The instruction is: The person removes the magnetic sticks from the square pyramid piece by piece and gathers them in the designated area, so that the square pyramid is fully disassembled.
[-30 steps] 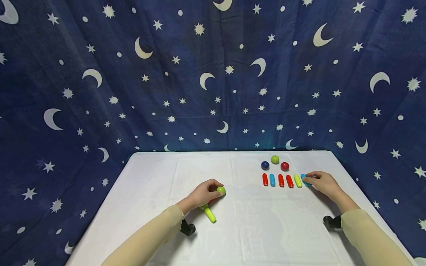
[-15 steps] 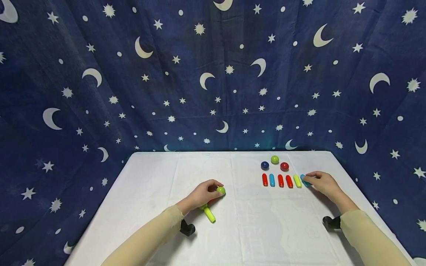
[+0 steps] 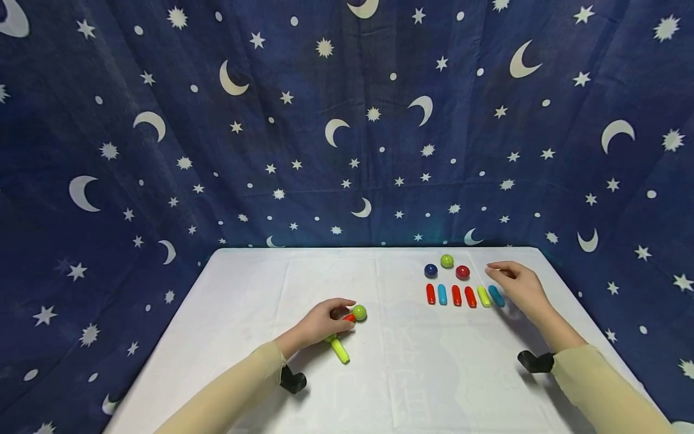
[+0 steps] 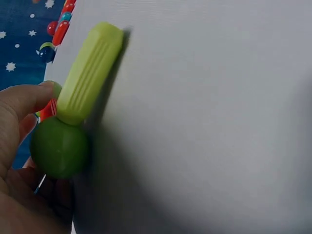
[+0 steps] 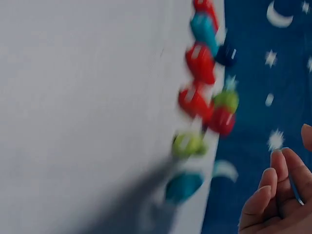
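Observation:
My left hand (image 3: 318, 322) is over a small joined toy piece at the table's middle. A red stick (image 3: 349, 317) shows between its parted thumb and fingers. A light green ball (image 3: 359, 312) sits at that stick's far end, just beyond the fingertips. In the left wrist view, a green ball (image 4: 59, 147) joins a ribbed yellow-green stick (image 4: 90, 73) beside the palm. My right hand (image 3: 520, 289) is raised off the table with nothing visible in its fingers. Nearest to it lies a blue stick (image 3: 496, 296), at the right end of a row.
In that row are also a yellow-green stick (image 3: 484, 296), several red sticks (image 3: 456, 296) and another blue stick (image 3: 442, 295). Behind it sit a dark blue ball (image 3: 431, 270), a green ball (image 3: 447, 261) and a red ball (image 3: 462, 272). A starry curtain (image 3: 347, 150) borders the white table (image 3: 434, 386).
My right hand has let go of the blue stick and risen away from it. The left hand's fingers have come off the green ball and drawn slightly back to the left.

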Tool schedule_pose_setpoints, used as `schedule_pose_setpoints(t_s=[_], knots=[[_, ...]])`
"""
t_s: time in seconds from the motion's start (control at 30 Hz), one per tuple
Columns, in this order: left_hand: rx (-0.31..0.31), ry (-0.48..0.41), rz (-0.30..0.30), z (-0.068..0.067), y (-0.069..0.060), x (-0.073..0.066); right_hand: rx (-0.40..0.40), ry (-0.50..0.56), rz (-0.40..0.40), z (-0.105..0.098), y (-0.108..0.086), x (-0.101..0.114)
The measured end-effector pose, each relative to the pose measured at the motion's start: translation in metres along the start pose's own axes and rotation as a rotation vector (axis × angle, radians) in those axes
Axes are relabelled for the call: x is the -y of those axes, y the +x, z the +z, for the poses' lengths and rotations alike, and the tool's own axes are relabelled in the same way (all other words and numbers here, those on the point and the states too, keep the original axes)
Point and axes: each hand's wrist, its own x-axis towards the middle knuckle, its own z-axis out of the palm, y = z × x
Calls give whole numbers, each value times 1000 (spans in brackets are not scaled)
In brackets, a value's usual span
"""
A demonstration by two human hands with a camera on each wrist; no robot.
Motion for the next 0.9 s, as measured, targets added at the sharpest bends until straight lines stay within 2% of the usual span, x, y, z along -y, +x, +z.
schedule_pose_setpoints(t_s=[0.23, 0.33, 0.43, 0.57, 0.67, 0.77, 0.9], knots=[[-35, 54, -6, -4, -15, 5, 152, 59, -169, 36, -10, 49], [-44, 57, -2, -2, -17, 6, 230, 83, -260, 62, -13, 64], [-43, 68, 1, 0, -15, 6, 346, 125, -325, 93, -19, 76], [-24, 90, 8, 1, -11, 2, 516, 112, -344, 130, -27, 89], [4, 87, 5, 1, -7, -1, 610, 96, -334, 151, -32, 95], [28, 70, -1, 1, -4, -2, 659, 93, -343, 164, -36, 98], [45, 55, -7, 1, -2, -2, 670, 88, -368, 173, -39, 98]])
